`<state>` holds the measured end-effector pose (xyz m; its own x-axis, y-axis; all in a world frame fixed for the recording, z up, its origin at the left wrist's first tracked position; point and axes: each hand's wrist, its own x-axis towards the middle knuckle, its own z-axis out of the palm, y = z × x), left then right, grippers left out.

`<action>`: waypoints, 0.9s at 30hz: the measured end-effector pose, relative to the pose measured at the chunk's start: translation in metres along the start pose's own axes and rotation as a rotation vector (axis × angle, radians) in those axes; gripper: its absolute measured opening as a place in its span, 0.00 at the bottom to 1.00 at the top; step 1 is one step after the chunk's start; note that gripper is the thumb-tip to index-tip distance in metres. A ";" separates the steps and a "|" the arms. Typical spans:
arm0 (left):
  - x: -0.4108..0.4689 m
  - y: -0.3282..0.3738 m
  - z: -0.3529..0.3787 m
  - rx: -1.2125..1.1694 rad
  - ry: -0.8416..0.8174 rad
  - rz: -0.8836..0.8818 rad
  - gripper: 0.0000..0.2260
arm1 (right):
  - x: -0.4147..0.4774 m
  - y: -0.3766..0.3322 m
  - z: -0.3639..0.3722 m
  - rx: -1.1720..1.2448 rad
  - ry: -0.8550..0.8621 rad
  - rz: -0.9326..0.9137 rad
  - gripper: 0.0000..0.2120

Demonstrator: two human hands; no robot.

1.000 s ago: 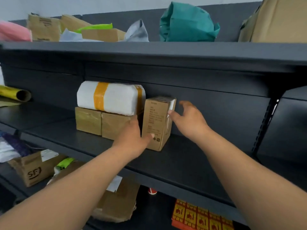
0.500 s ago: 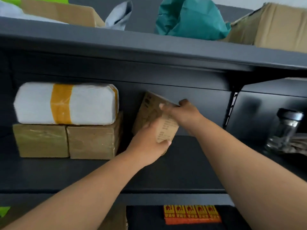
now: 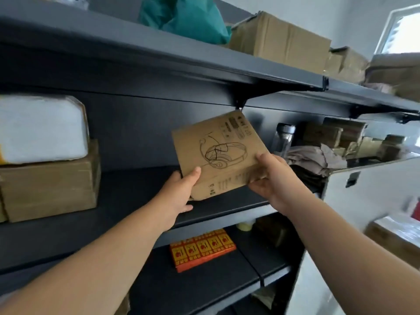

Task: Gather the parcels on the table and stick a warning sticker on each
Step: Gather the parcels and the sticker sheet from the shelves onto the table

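I hold a flat brown cardboard box [image 3: 218, 153] with a headphone drawing on its face, lifted off the dark middle shelf [image 3: 127, 192] and tilted. My left hand [image 3: 179, 192] grips its lower left corner, thumb on the front. My right hand [image 3: 270, 178] grips its lower right edge, thumb on top. On the shelf to the left a white parcel [image 3: 41, 128] with orange tape lies on a brown taped parcel [image 3: 50, 180].
Red-and-yellow sticker sheets [image 3: 202, 248] lie on the lower shelf. The top shelf carries a teal bag [image 3: 184, 17] and cardboard boxes [image 3: 279, 42]. A glass jar [image 3: 284, 139], crumpled cloth [image 3: 311, 158] and small boxes sit at the right. Another parcel [image 3: 395, 237] shows at the far right.
Both hands have lifted the headphone box off the shelf and pulled it right and toward me, turning its printed face up. My view has swung right.
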<state>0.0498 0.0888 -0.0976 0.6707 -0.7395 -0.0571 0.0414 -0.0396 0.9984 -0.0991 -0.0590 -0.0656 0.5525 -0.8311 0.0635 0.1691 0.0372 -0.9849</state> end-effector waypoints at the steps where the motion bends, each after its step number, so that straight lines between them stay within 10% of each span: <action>1: -0.003 -0.001 0.012 -0.022 -0.037 0.014 0.14 | -0.007 -0.001 -0.015 0.018 0.014 -0.004 0.15; 6: -0.018 0.000 0.078 0.056 -0.141 0.046 0.11 | -0.053 -0.018 -0.092 -0.052 0.095 -0.127 0.19; 14: -0.057 0.010 0.215 0.228 -0.154 0.323 0.40 | -0.132 -0.041 -0.247 -0.716 0.235 -0.384 0.37; 23: -0.111 -0.028 0.393 0.135 -0.562 0.179 0.15 | -0.192 -0.018 -0.409 -1.097 0.263 -0.280 0.46; 27: -0.115 -0.061 0.457 0.151 -0.581 0.147 0.13 | -0.198 0.000 -0.466 -0.770 0.312 -0.194 0.48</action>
<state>-0.3685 -0.1313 -0.1505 0.1470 -0.9879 0.0503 -0.1547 0.0273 0.9876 -0.5887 -0.1528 -0.1528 0.3022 -0.9027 0.3063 -0.4270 -0.4155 -0.8032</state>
